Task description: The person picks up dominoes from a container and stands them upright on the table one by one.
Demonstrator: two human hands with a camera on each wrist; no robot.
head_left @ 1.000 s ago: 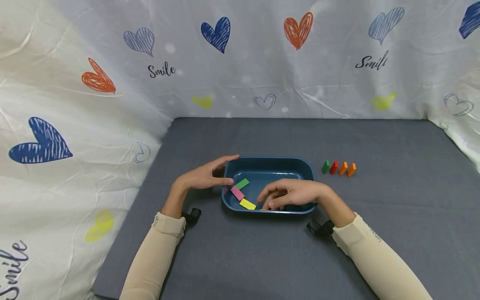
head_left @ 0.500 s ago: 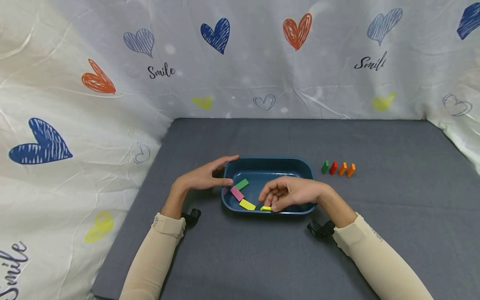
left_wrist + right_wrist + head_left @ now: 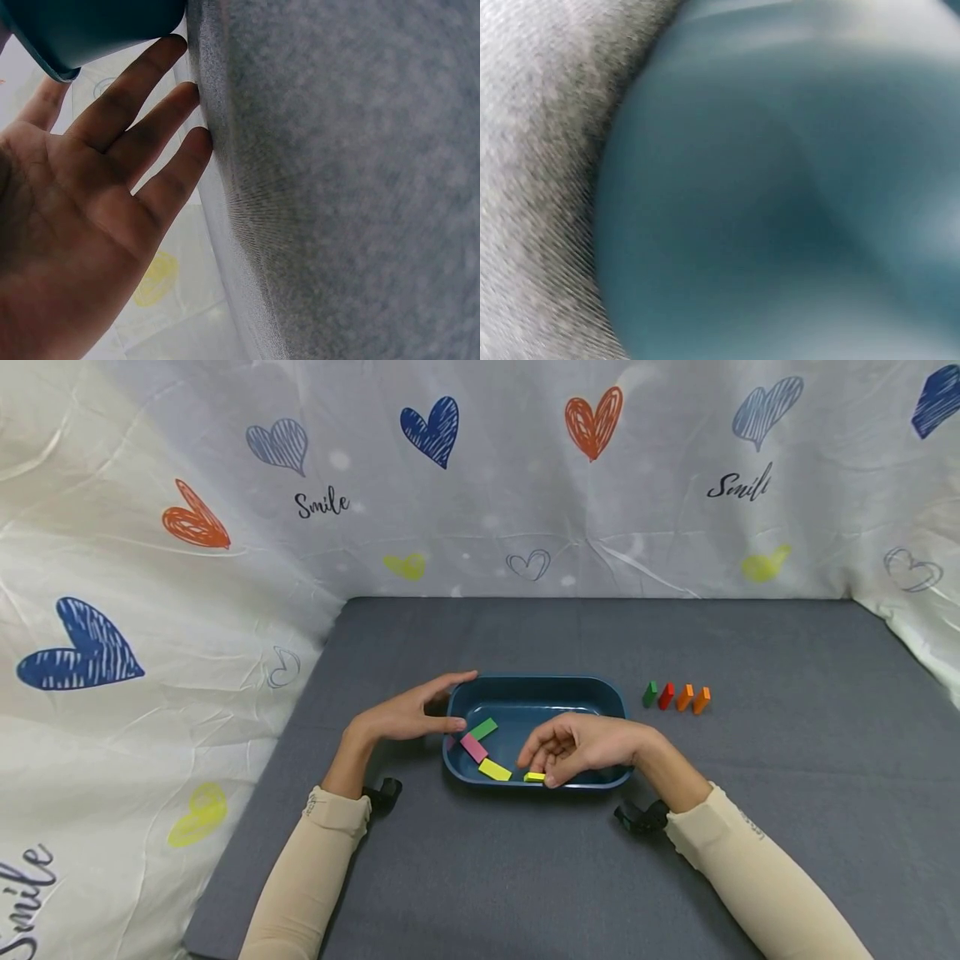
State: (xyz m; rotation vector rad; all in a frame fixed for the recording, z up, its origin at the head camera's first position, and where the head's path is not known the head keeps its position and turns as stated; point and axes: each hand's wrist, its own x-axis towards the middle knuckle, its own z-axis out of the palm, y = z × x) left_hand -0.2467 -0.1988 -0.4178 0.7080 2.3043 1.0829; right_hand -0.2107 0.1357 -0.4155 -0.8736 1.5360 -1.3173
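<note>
I have right hand (image 3: 581, 747) pinching yellow block (image 3: 534, 777) inside tray (image 3: 540, 692), near side; left hand (image 3: 408, 710) straight-fingered against tray's left end. Four standing blocks (image 3: 686, 697) right of tray. Three loose blocks (image 3: 474, 747) remain inside; roughly half done, I judge.

The left hand (image 3: 86, 199) is showing me its palm, fingers splayed, three tips pointing toward the grey cloth (image 3: 352, 187); another finger is partly hiding behind a teal container (image 3: 112, 26). Beyond, a pale sheet (image 3: 187, 262) is bearing a yellow print (image 3: 157, 277).
</note>
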